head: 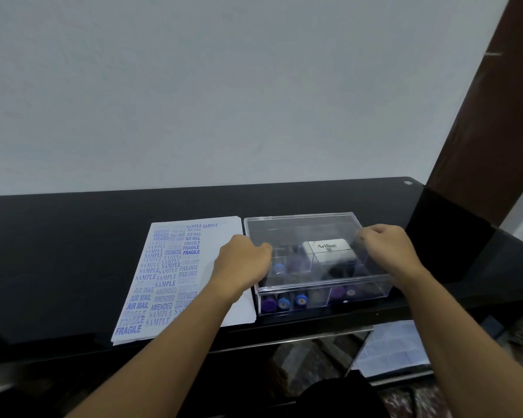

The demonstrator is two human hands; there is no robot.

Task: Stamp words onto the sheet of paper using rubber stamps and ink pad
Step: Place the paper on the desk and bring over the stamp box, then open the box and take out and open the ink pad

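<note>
**Both hands are taking hold of the stamp box lid**

The left hand (pixel 242 260) and the right hand (pixel 387 251) are each gripping one side of the clear lid (pixel 299 227), with the fingers curled on its edges. The lid is sitting on the clear box (pixel 323 300) or just above it; I cannot tell which. The white ink pad (pixel 328 250) and the rubber stamps (pixel 299 300) with blue and purple caps are lying inside. The sheet of paper (pixel 224 233), already carrying many blue words, is lying on the black table (pixel 73 251) just beside the box, on its left.

In my judgement two things are threatening. The smooth lid could slip from the fingers, or it could drag the box along and push the paper out of place.
</note>
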